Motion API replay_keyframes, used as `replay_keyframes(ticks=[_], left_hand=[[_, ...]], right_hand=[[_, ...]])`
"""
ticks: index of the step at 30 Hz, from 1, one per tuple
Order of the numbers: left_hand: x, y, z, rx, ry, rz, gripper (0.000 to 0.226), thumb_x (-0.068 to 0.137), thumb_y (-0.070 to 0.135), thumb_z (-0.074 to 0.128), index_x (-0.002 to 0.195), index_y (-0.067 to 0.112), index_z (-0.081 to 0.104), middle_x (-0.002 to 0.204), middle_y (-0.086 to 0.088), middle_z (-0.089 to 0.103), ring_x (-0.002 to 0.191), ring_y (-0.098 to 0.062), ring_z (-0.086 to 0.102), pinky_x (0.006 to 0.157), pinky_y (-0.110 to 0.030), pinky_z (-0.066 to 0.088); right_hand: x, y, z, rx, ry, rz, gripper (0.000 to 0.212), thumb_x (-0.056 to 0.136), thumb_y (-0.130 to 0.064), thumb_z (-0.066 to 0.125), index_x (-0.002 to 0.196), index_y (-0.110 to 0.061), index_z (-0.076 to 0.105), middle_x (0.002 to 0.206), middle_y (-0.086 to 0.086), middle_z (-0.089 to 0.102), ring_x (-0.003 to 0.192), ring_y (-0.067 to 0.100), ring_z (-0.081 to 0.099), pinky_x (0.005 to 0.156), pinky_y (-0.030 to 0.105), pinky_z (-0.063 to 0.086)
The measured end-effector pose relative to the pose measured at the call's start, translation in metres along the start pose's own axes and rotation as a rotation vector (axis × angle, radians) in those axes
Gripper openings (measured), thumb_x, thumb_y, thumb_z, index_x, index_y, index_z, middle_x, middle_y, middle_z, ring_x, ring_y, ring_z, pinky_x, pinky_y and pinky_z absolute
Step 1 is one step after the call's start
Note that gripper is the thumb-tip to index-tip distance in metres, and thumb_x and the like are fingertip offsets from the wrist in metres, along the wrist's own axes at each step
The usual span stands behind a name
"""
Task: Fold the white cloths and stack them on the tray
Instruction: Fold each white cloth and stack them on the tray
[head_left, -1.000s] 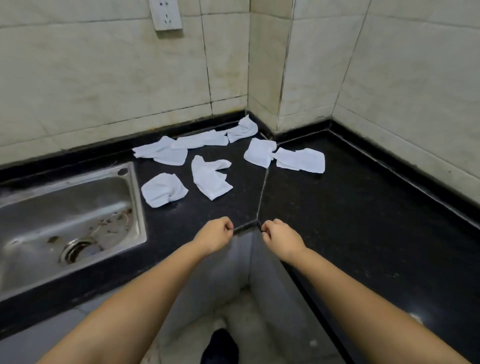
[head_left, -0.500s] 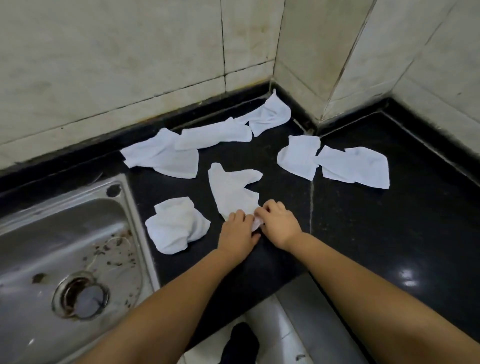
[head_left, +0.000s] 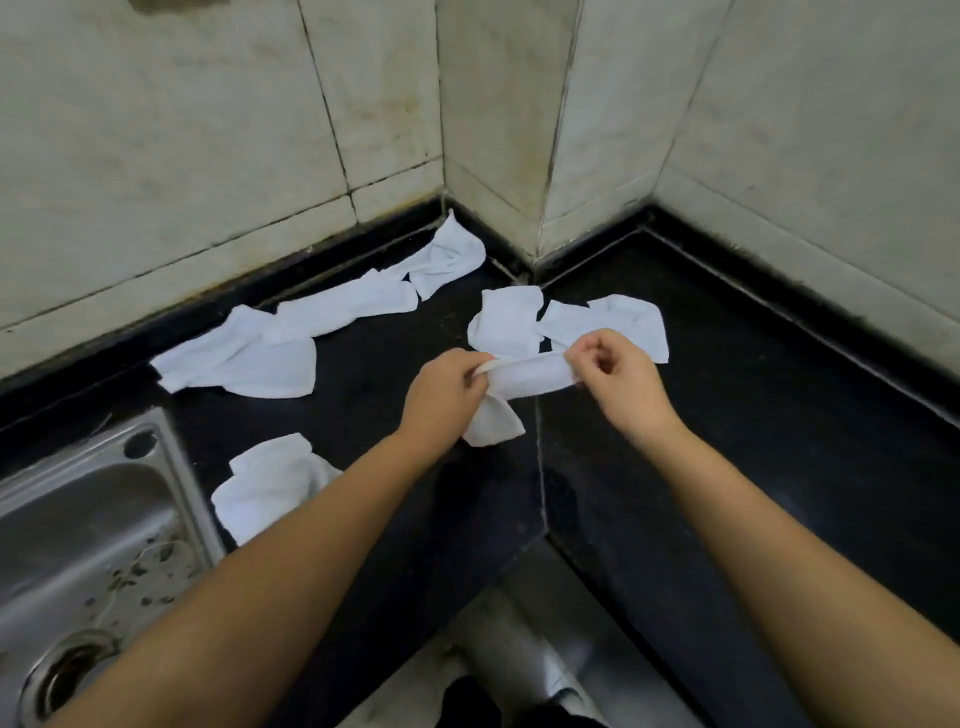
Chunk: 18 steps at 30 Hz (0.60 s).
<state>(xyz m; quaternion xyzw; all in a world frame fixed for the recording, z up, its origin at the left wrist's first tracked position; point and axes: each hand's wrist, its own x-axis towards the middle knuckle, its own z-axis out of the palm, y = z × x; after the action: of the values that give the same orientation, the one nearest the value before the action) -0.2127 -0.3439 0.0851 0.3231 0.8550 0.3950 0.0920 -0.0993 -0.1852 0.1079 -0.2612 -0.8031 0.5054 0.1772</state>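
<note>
A white cloth (head_left: 524, 382) is stretched in the air between my two hands above the black countertop (head_left: 727, 415). My left hand (head_left: 447, 395) grips its left end, and a loose part hangs down below that hand. My right hand (head_left: 618, 379) pinches the right end. Several other white cloths lie crumpled on the counter: one near the sink (head_left: 270, 483), a long pair by the back wall (head_left: 244, 353), one in the corner (head_left: 447, 260), and two just behind my hands (head_left: 504, 325). No tray is in view.
A steel sink (head_left: 88, 545) with debris near its drain sits at the lower left. Tiled walls (head_left: 545, 130) close the counter's back and right sides. The counter's front edge cuts in at an angle, with floor below.
Both hands went from the counter's edge to the middle cloth, took hold of it and lifted it off the counter. It is now pulled out between them.
</note>
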Motion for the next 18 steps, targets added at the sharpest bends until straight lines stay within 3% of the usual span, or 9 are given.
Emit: replay_keyframes(ticks=[3, 4, 8, 11, 13, 15, 18], left_hand=[[0.014, 0.034, 0.006, -0.088, -0.006, 0.055, 0.018, 0.089, 0.012, 0.051, 0.073, 0.012, 0.061, 0.078, -0.007, 0.057, 0.075, -0.017, 0.050, 0.072, -0.031, 0.041], [0.020, 0.044, 0.009, -0.090, 0.000, 0.060, 0.020, 0.089, 0.013, 0.051, 0.071, 0.013, 0.058, 0.076, -0.004, 0.055, 0.074, -0.014, 0.048, 0.070, -0.030, 0.040], [0.036, 0.079, 0.025, -0.079, 0.013, 0.107, 0.020, 0.089, 0.023, 0.052, 0.079, 0.017, 0.069, 0.080, 0.002, 0.059, 0.078, -0.010, 0.051, 0.074, -0.029, 0.041], [0.039, 0.104, 0.039, -0.061, 0.015, 0.105, 0.020, 0.092, 0.019, 0.055, 0.097, 0.011, 0.072, 0.089, 0.003, 0.065, 0.086, -0.010, 0.057, 0.076, -0.024, 0.041], [0.037, 0.119, 0.048, -0.089, 0.035, 0.104, 0.017, 0.092, 0.018, 0.055, 0.097, 0.011, 0.070, 0.089, 0.001, 0.064, 0.083, -0.012, 0.056, 0.074, -0.021, 0.040], [0.030, 0.131, 0.059, -0.100, 0.056, 0.140, 0.014, 0.092, 0.016, 0.054, 0.095, 0.010, 0.066, 0.091, -0.001, 0.061, 0.082, -0.013, 0.054, 0.070, -0.017, 0.038], [0.010, 0.136, 0.075, -0.124, -0.004, 0.193, 0.010, 0.094, 0.016, 0.052, 0.093, 0.012, 0.061, 0.092, -0.001, 0.058, 0.081, -0.012, 0.052, 0.068, -0.014, 0.039]], right_hand=[[0.006, -0.008, -0.052, 0.033, 0.106, -0.020, 0.012, 0.092, -0.014, 0.057, 0.082, -0.019, 0.061, 0.068, -0.003, 0.055, 0.059, 0.005, 0.049, 0.059, 0.013, 0.043], [0.007, -0.009, -0.070, 0.026, 0.114, -0.020, 0.013, 0.092, -0.013, 0.056, 0.083, -0.020, 0.062, 0.070, -0.002, 0.056, 0.058, 0.005, 0.050, 0.059, 0.016, 0.043], [0.005, -0.004, -0.137, -0.142, 0.069, -0.037, 0.017, 0.092, -0.010, 0.052, 0.089, -0.020, 0.066, 0.077, -0.002, 0.063, 0.063, 0.008, 0.051, 0.061, 0.022, 0.044], [-0.003, 0.008, -0.177, -0.182, 0.219, -0.046, 0.025, 0.094, -0.012, 0.050, 0.079, -0.028, 0.061, 0.081, 0.001, 0.065, 0.067, 0.010, 0.055, 0.064, 0.026, 0.048], [-0.012, 0.017, -0.197, -0.145, 0.339, -0.051, 0.028, 0.095, -0.014, 0.048, 0.075, -0.032, 0.058, 0.088, 0.003, 0.066, 0.078, 0.016, 0.058, 0.072, 0.033, 0.049], [-0.027, 0.027, -0.211, -0.145, 0.391, -0.070, 0.025, 0.096, -0.015, 0.046, 0.079, -0.031, 0.057, 0.092, 0.001, 0.065, 0.082, 0.013, 0.057, 0.073, 0.025, 0.046], [-0.058, 0.049, -0.224, -0.164, 0.365, -0.100, 0.016, 0.096, -0.013, 0.046, 0.089, -0.021, 0.058, 0.083, -0.003, 0.061, 0.070, 0.006, 0.052, 0.064, 0.021, 0.040]])
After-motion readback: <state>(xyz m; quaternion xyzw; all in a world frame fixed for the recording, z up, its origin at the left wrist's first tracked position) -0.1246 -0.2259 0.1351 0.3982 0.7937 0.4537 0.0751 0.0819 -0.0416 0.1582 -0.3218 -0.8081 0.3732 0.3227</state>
